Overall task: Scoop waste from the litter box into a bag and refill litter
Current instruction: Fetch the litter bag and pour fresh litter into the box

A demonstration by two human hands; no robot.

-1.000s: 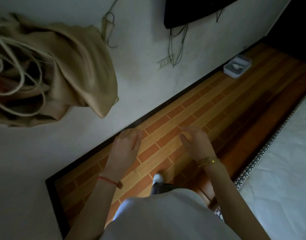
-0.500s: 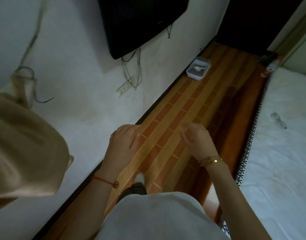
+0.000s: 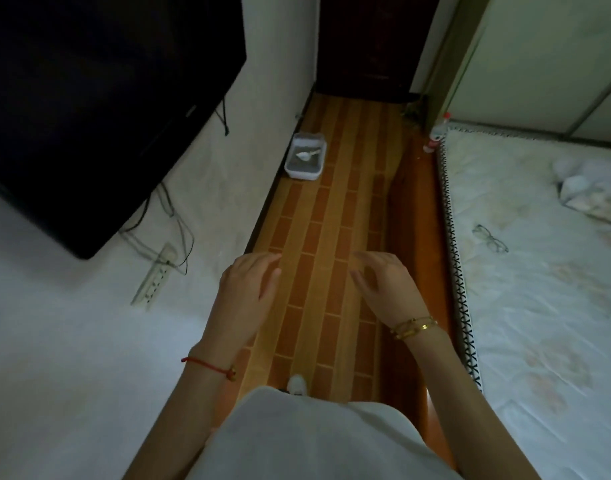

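A white litter box (image 3: 292,168) holding grey litter sits on the floor against the left wall, far ahead of me. A white scoop (image 3: 307,155) lies on the litter inside it. My left hand (image 3: 249,287) hangs in front of me, palm down, fingers loosely apart and empty. My right hand (image 3: 387,284) hangs beside it at the same height, also empty with fingers apart. Both hands are well short of the litter box. No bag shows in the frame.
A narrow strip of brick-patterned floor (image 3: 335,237) runs between the white wall on the left and a mattress (image 3: 539,289) on the right. A dark TV (image 3: 89,98) and a power strip (image 3: 155,275) hang on the wall. Glasses (image 3: 490,238) lie on the mattress. Bottles (image 3: 435,133) stand by the far corner.
The view has swung right and forward along the corridor; the tan cloth has left the frame and the litter box now lies straight ahead. Both hands stay raised and empty.
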